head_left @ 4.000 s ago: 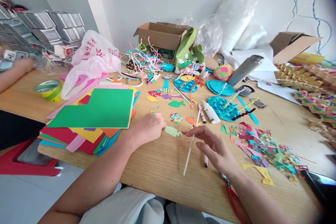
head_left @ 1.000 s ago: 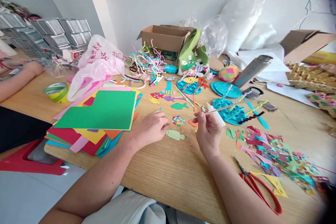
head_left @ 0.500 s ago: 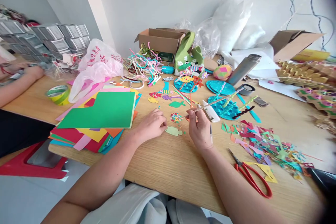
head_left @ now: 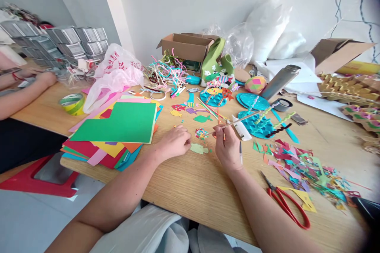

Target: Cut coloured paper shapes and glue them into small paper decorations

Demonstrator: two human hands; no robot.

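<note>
My right hand point(head_left: 228, 146) pinches a thin stick point(head_left: 242, 119), whose lower tip reaches a small pile of colourful paper dots point(head_left: 201, 133). My left hand point(head_left: 175, 141) rests on the table with its fingers curled together; whatever may be in them is hidden. A pale green paper fish point(head_left: 198, 148) lies flat between the hands. Beyond the dots are a green paper fish point(head_left: 202, 118), a yellow paper fish point(head_left: 176, 113) and other patterned fish. A white glue bottle point(head_left: 242, 128) lies just past my right hand.
Coloured paper sheets point(head_left: 118, 122) are stacked at left, near yellow tape point(head_left: 72, 104). Red-handled scissors point(head_left: 286, 201) and paper scraps point(head_left: 308, 166) lie at right. Behind stand blue crafted discs point(head_left: 255, 122), a metal flask point(head_left: 280, 82) and pipe cleaners point(head_left: 166, 73). A person's hands point(head_left: 41, 77) work at far left.
The whole view has shifted slightly, so things sit a little further right. Both hands keep nearly the same pose, and the stick stays in my right hand with its tip at the dots.
</note>
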